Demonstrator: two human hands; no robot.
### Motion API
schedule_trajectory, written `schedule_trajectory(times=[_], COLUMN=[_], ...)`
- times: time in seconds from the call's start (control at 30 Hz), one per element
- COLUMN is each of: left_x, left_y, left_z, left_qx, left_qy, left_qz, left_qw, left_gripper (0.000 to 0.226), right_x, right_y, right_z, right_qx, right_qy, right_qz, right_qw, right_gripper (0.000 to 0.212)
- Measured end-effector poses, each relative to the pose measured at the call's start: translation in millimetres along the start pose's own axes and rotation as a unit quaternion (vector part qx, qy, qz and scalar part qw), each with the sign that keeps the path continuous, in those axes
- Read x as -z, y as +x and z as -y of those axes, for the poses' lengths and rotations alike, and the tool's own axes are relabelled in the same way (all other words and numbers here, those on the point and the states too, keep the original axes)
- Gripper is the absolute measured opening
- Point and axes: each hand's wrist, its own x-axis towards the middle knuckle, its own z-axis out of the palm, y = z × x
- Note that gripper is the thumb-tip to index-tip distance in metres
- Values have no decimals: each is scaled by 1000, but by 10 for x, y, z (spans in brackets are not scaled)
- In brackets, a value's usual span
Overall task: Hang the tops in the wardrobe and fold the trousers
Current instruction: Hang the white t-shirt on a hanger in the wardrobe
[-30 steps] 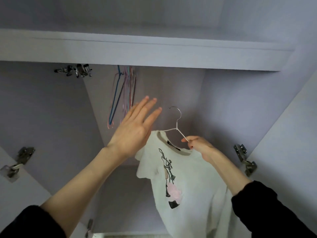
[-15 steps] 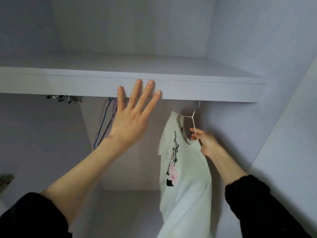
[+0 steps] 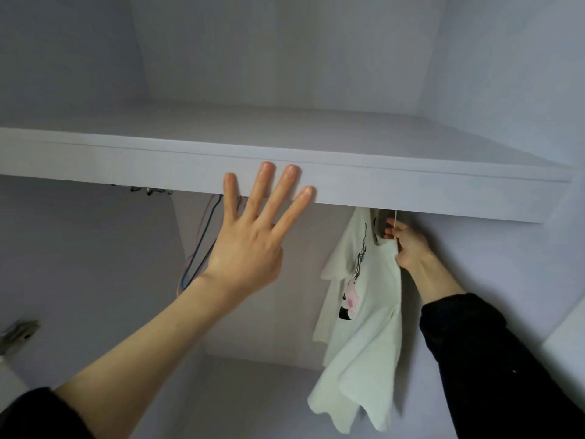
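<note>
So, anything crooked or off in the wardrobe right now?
Nothing stands out. The white top hangs freely from the hanger the right hand holds under the shelf; its hook is hidden.

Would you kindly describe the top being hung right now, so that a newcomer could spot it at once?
Find the wide white shelf across the wardrobe and look just beneath its right end. There the right hand pinches a thin wire hanger carrying a white T-shirt. Its black-and-pink printed figure sets it apart from the bare coloured hangers to the left.
</note>
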Motion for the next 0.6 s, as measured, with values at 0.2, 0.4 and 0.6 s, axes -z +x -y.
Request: schedule_trajectory(times=[0.2, 0.4, 0.6], left_x=[-48, -17, 14], left_y=[-4, -10, 3], left_z=[-6, -18, -58], left_qx=[7, 7, 20], left_qy=[8, 13, 12], left_qz=[-1, 5, 26], left_qw=[1000, 1000, 999], left_gripper=[99, 101, 101], right_x=[77, 190, 231], right_y=[255, 219, -193], right_z=[-43, -57, -81], right_qx=[-11, 43, 69], right_qy=[-25, -131, -218], right_qz=[-9, -165, -209], right_qw=[1000, 977, 951], right_gripper=[38, 26, 34])
